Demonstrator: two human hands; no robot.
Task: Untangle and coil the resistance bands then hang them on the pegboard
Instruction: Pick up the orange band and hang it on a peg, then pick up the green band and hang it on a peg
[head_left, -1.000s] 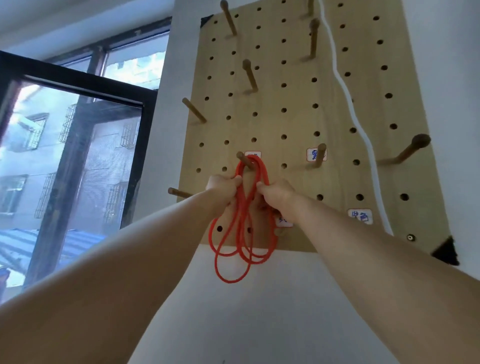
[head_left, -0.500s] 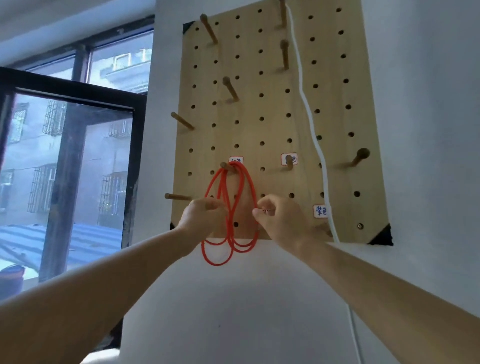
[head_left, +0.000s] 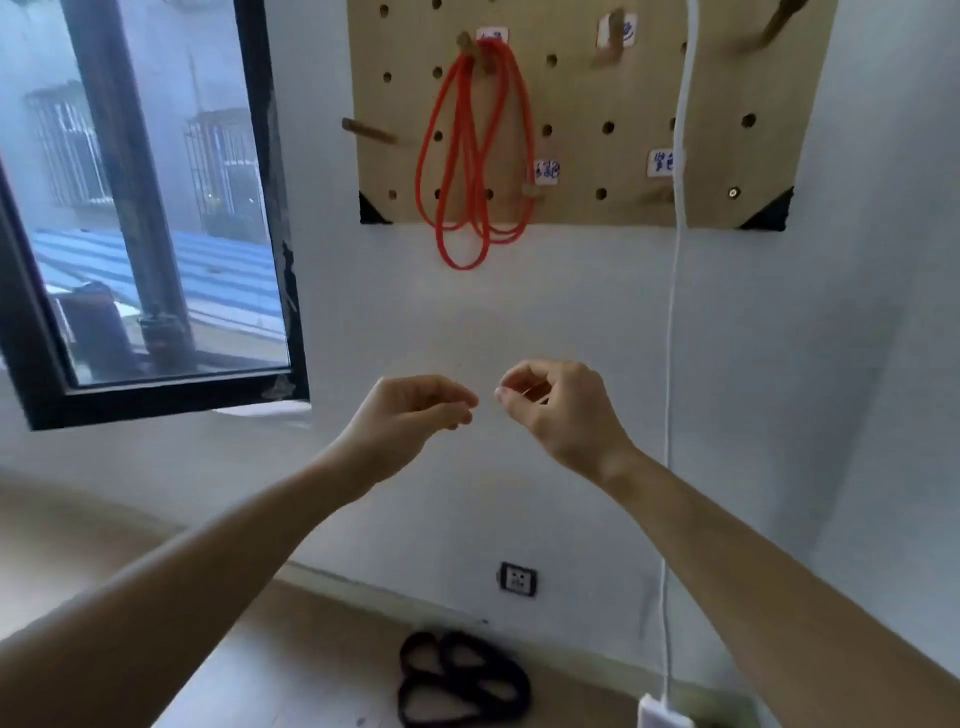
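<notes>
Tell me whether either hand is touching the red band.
Apart. Head view: left hand and right hand sit well below the red band, bare wall between them.

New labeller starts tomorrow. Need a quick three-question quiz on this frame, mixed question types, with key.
1. True or false: the red coiled resistance band hangs from a wooden peg on the light wooden pegboard.
2. Where does the black looped band lie? A: on the wooden floor. B: on the window sill. C: over a peg.
3. Fill in: the left hand and the right hand each hold ____.

Key: 1 true; 2 A; 3 nothing.
</notes>
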